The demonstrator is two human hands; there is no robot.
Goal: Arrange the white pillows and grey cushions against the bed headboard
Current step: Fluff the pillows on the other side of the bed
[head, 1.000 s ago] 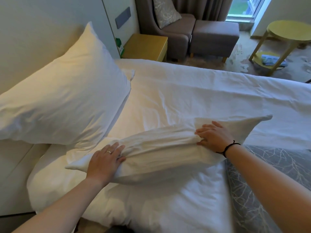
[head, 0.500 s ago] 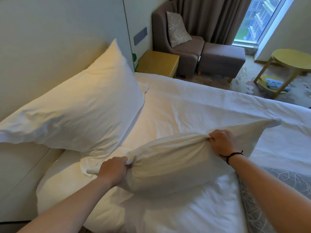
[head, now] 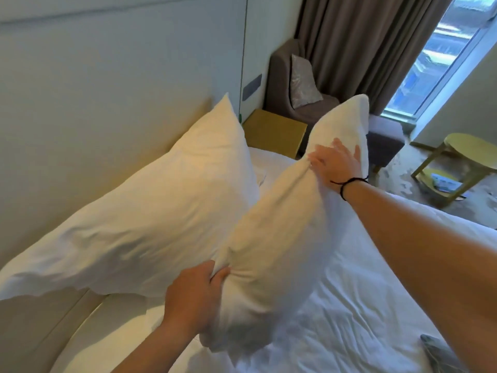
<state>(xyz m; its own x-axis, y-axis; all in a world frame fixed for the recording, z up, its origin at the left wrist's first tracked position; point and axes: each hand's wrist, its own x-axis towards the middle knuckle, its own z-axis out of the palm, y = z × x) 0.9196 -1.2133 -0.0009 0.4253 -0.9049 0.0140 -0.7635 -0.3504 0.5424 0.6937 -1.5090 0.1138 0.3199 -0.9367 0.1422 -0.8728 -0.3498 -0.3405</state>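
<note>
One white pillow (head: pixel 150 224) leans upright against the pale headboard (head: pixel 107 103) on the left. A second white pillow (head: pixel 279 238) is held up off the bed, tilted, right beside the first one. My left hand (head: pixel 196 297) grips its near lower edge. My right hand (head: pixel 336 162) grips its far upper part, with bunched fabric under the fingers. A corner of a grey patterned cushion (head: pixel 438 354) shows at the bottom right, partly hidden by my right forearm.
White bed sheet (head: pixel 363 305) covers the mattress. A yellow bedside table (head: pixel 274 130) stands past the bed's far side. Beyond it are a grey armchair (head: pixel 285 84) holding a patterned cushion (head: pixel 304 82), a grey footstool (head: pixel 384 135), a yellow round table (head: pixel 468 149), curtains and a window.
Both hands have lifted the second pillow from lying flat on the bed to a raised, tilted position next to the leaning pillow. The view has tilted up toward the headboard.
</note>
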